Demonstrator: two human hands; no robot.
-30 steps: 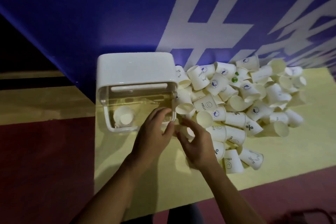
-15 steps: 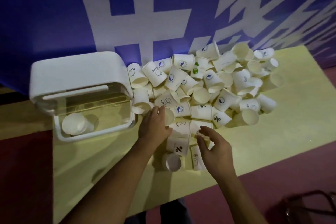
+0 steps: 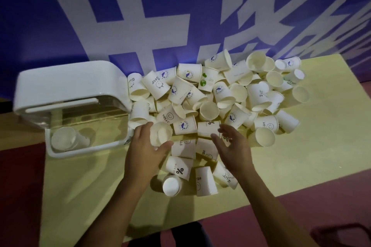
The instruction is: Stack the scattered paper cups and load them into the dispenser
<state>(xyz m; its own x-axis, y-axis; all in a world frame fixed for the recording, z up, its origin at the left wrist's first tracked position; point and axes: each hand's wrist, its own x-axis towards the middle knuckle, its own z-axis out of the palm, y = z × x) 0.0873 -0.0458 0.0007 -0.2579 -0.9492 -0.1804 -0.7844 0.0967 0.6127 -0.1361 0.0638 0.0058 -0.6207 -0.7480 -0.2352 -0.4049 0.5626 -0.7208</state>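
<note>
A heap of white printed paper cups (image 3: 218, 94) lies on the yellow table (image 3: 305, 158), spreading from the dispenser to the right. The white dispenser (image 3: 66, 88) rests on its side at the left, and through its clear window I see a cup (image 3: 64, 140) inside. My left hand (image 3: 145, 153) curls around one paper cup (image 3: 160, 133) at the heap's near-left edge, its mouth facing me. To its right, my right hand (image 3: 230, 146) hovers with fingers spread just over cups lying on their sides.
A blue banner wall (image 3: 180, 16) with large white characters stands right behind the heap and the dispenser. A few loose cups (image 3: 204, 180) lie near the table's front edge. Dark red floor surrounds the table, with a dark object (image 3: 341, 234) at lower right.
The camera swung right, so the dispenser now sits at far left. My hands left the dispenser's window for the heap. The left hand closed around a cup and the right hand spread open.
</note>
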